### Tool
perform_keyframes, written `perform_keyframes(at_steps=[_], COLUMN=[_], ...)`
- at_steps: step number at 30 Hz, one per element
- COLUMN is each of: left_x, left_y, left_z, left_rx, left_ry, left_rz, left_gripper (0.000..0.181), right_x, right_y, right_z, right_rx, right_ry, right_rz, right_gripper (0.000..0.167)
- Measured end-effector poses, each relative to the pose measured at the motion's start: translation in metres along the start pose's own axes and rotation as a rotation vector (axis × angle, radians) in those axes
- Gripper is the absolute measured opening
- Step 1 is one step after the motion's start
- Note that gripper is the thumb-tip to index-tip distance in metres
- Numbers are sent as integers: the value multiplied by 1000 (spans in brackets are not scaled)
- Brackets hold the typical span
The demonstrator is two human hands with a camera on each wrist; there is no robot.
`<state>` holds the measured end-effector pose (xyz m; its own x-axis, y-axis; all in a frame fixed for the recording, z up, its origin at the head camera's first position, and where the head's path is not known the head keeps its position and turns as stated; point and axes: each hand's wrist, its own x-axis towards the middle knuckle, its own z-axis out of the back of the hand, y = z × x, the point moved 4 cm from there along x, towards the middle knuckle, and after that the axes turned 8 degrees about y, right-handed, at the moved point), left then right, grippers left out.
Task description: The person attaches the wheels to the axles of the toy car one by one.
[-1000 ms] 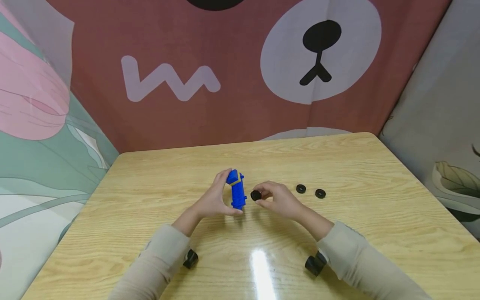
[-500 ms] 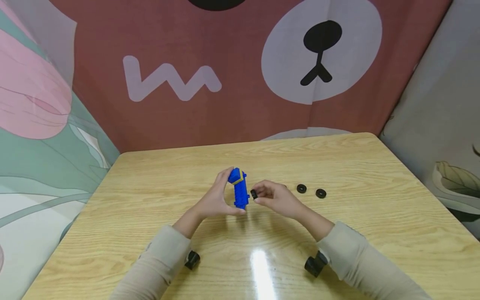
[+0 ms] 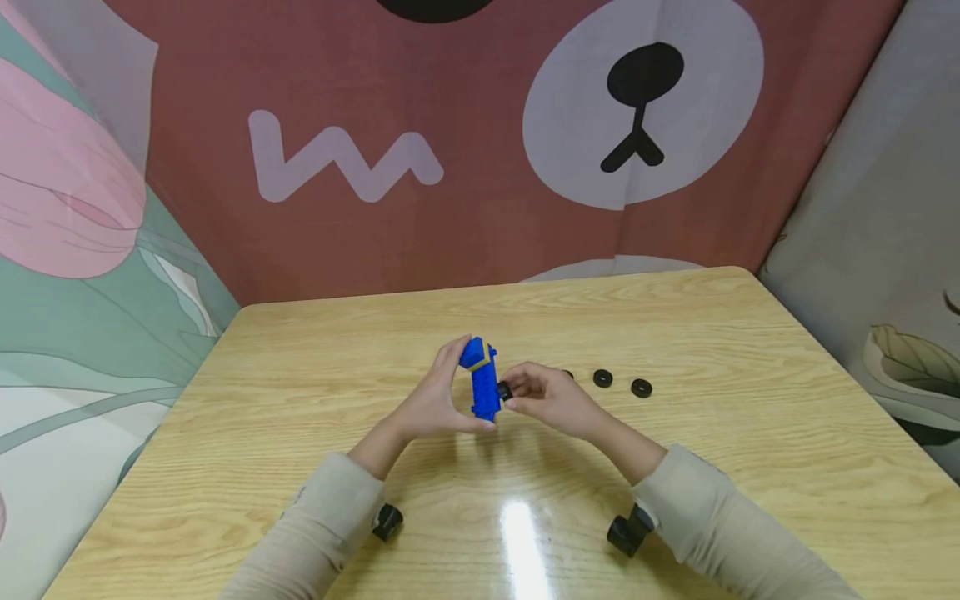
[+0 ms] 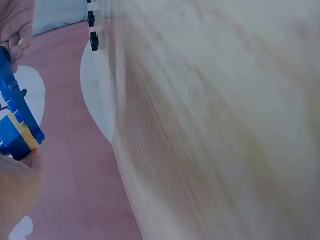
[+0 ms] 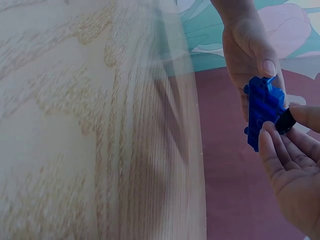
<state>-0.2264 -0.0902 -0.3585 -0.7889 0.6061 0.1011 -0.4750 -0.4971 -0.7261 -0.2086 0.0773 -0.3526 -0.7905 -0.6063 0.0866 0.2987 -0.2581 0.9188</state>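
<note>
A blue toy truck (image 3: 483, 388) with a yellow stripe behind its cab is held above the table by my left hand (image 3: 432, 402), thumb at one end and fingers at the other. Short axle pegs stick out from its sides. My right hand (image 3: 553, 398) pinches a small black wheel (image 3: 505, 390) between thumb and fingers, against the truck's side. In the right wrist view the wheel (image 5: 286, 121) meets a peg of the truck (image 5: 264, 104); how far it sits on the peg cannot be told. The left wrist view shows the yellow stripe and cab close to the left fingers.
On the wooden table (image 3: 315, 350), black wheels lie to the right of my right hand: one wheel (image 3: 603, 378), another wheel (image 3: 641, 388), and a third partly hidden behind the hand. A printed curtain (image 3: 480, 233) hangs behind the table's far edge.
The truck has shifted slightly right. My right hand has turned the wheel and brought it left, from apart to against the truck's side.
</note>
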Motion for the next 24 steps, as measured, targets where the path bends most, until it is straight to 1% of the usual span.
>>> perform_keyframes(at_steps=[3, 7, 11, 15, 18, 24], left_x=[1, 1, 1, 1, 1, 0], left_y=[-1, -2, -2, -2, -2, -4], left_z=[0, -1, -1, 0, 1, 2], left_rx=[-2, -10, -21, -26, -24, -18], left_ry=[-11, -26, -41, -51, -59, -70], left_rz=[-8, -23, -48, -76, -81, -78], left_gripper=[114, 114, 115, 115, 114, 114], right_x=[-1, -2, -2, -1, -1, 0], right_y=[2, 2, 0, 1, 1, -1], right_z=[0, 1, 1, 1, 1, 1], right_rx=[-8, 17, 81, 139, 146, 194], right_ry=[-12, -19, -18, -17, -20, -34], right_rz=[10, 20, 19, 43, 56, 43], right_gripper=[29, 30, 32, 34, 34, 31])
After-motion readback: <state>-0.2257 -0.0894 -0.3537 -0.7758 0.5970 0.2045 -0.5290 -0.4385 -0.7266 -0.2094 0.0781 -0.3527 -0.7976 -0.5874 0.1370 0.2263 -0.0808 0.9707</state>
